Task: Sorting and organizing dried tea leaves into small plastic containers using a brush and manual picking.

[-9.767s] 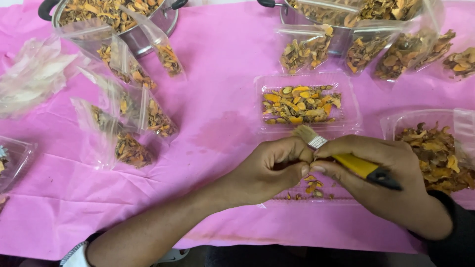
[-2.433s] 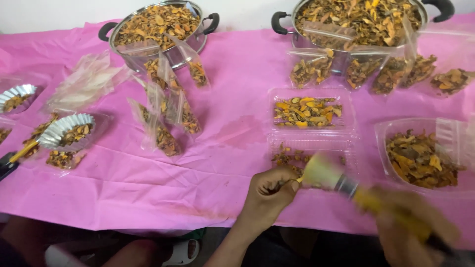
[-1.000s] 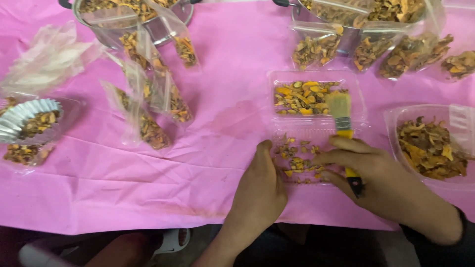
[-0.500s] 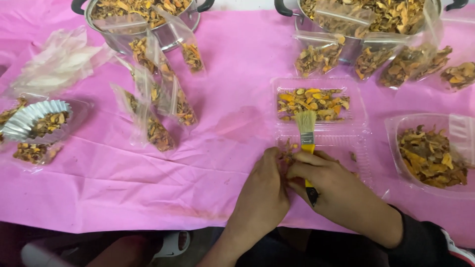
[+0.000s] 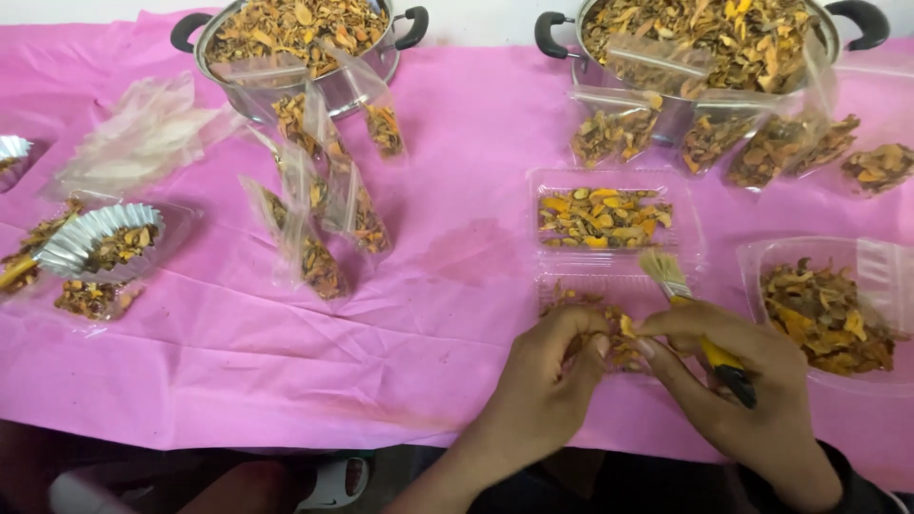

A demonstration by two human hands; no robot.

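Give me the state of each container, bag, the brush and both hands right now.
Left pot: uncovered, full of dried pieces.
Right pot: uncovered, full.
Clamshell tray: open, filled.
Right tub: open, part filled.
Small bags: filled, leaning together.
Empty bags: piled flat.
Brush: bristles up, in right hand.
Left hand: pinching dried pieces.
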